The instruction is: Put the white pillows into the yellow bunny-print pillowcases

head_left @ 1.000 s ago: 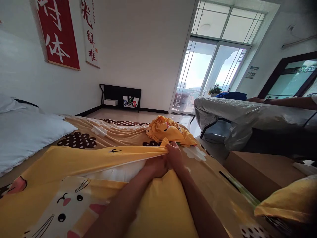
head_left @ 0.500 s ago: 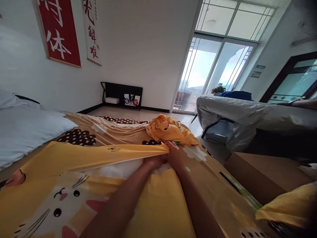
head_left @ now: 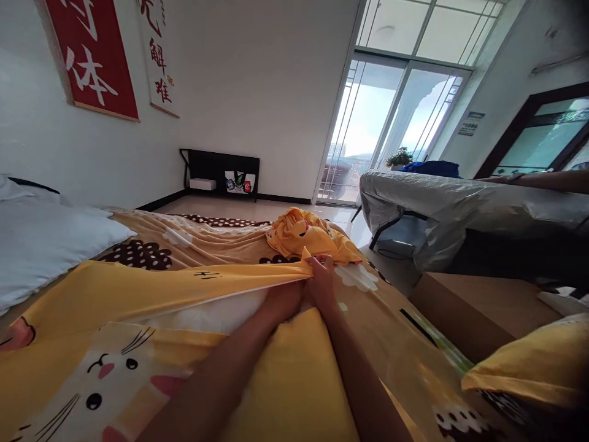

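Observation:
A yellow pillowcase (head_left: 151, 282) printed with a cat face lies in front of me, a white pillow (head_left: 207, 312) showing in its opening. At the far corner of that opening, my right hand (head_left: 322, 276) pinches the cloth, a small tip poking up above the fingers. My left hand (head_left: 291, 296) reaches into the opening beside it, under the stretched upper edge; its fingers are hidden by cloth. Between my forearms lies a plain yellow part of the cover (head_left: 299, 374). Just beyond my hands is a crumpled orange-yellow cloth (head_left: 306, 232).
Everything lies on a tan patterned bedspread (head_left: 221, 239). A white pillow (head_left: 55, 242) is at the left. On the right are a cardboard box (head_left: 478, 307), a yellow cushion-like item (head_left: 534, 362) and a plastic-covered table (head_left: 427, 187), with another person's arm (head_left: 547, 180) over it.
The view has shifted slightly, so the scene sits a little further left and up. My right-hand fingers have shifted on the corner, and the cloth tip stands up more.

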A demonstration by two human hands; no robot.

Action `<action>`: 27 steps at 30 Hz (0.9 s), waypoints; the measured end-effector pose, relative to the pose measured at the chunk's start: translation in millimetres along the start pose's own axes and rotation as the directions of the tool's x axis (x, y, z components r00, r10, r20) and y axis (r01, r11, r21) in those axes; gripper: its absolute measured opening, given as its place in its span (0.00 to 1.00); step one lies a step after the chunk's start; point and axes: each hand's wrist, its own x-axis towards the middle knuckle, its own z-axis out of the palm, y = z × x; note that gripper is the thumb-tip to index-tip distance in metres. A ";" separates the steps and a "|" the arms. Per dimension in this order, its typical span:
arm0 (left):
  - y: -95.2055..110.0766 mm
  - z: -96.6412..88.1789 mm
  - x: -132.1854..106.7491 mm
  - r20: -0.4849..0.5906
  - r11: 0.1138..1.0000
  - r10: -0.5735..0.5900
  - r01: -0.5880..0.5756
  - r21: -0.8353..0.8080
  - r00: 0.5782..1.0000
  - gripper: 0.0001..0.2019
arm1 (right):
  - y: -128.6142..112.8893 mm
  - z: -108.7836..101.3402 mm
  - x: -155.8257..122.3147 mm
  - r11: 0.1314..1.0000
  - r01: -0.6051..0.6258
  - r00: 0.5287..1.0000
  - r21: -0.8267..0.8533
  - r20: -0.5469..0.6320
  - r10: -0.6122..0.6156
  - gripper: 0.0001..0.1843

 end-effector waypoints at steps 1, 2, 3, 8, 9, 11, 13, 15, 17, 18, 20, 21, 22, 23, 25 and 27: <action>-0.2 0.1 0.1 -0.011 1.000 0.025 -0.025 -0.016 1.000 0.24 | 0.7 -0.5 0.2 1.000 -0.002 1.000 0.002 0.009 0.002 0.24; -1.1 0.3 0.2 -0.015 0.999 0.045 -0.045 -0.030 0.999 0.24 | 1.1 -1.1 0.5 1.000 -0.003 1.000 -0.002 0.019 0.003 0.25; -3.0 0.5 0.3 -0.011 0.998 0.058 -0.058 -0.038 0.998 0.25 | 1.1 -1.9 0.6 1.000 -0.008 1.000 -0.012 0.025 0.008 0.26; -16.2 0.7 1.2 0.101 0.994 0.101 -0.098 -0.041 0.990 0.26 | -3.8 -6.6 -0.5 0.992 -0.090 0.995 -0.092 -0.038 0.087 0.34; -17.7 0.6 1.5 0.116 0.994 0.103 -0.099 -0.042 0.988 0.25 | -4.8 -7.5 -0.6 0.988 -0.111 0.993 -0.103 -0.052 0.107 0.34; -18.8 0.7 2.5 0.126 0.994 0.101 -0.096 -0.046 0.987 0.25 | -5.9 -8.9 -0.1 0.986 -0.117 0.993 -0.118 -0.040 0.113 0.29; -18.1 1.4 3.7 0.114 0.995 0.095 -0.089 -0.054 0.989 0.27 | -5.6 -9.8 0.9 0.992 -0.074 0.997 -0.107 0.016 0.076 0.23; -17.0 2.6 4.6 0.092 0.994 0.092 -0.086 -0.072 0.991 0.27 | -4.9 -10.3 1.9 0.996 -0.034 0.997 -0.083 0.063 0.040 0.19; -16.6 3.5 4.7 0.065 0.991 0.098 -0.091 -0.102 0.993 0.26 | -4.5 -10.7 2.3 0.997 -0.029 0.996 -0.065 0.080 0.034 0.18; -16.8 3.6 4.3 0.051 0.988 0.103 -0.097 -0.119 0.993 0.25 | -4.6 -10.9 2.3 0.998 -0.033 0.996 -0.062 0.081 0.038 0.18; -17.3 3.3 3.2 0.020 0.983 0.112 -0.107 -0.152 0.994 0.24 | -5.5 -11.6 2.3 0.997 -0.039 0.996 -0.064 0.076 0.044 0.18; -17.2 3.0 2.8 0.002 0.980 0.114 -0.112 -0.166 0.993 0.23 | -6.2 -12.1 2.3 0.997 -0.042 0.996 -0.065 0.070 0.047 0.18; -16.7 2.8 2.9 -0.014 0.977 0.117 -0.118 -0.176 0.993 0.23 | -7.1 -12.6 2.4 0.997 -0.046 0.997 -0.064 0.064 0.050 0.18; -15.6 3.0 3.8 -0.019 0.977 0.117 -0.118 -0.177 0.993 0.23 | -7.9 -13.2 2.5 0.997 -0.049 0.997 -0.060 0.062 0.053 0.17; -11.4 5.2 8.1 0.000 0.984 0.093 -0.092 -0.152 0.996 0.22 | -9.2 -14.6 2.5 0.998 -0.048 0.997 -0.045 0.062 0.051 0.17; -5.9 10.7 15.9 0.038 0.994 0.042 -0.037 -0.107 0.998 0.23 | -9.1 -16.2 2.2 0.999 -0.035 0.998 -0.033 0.059 0.037 0.17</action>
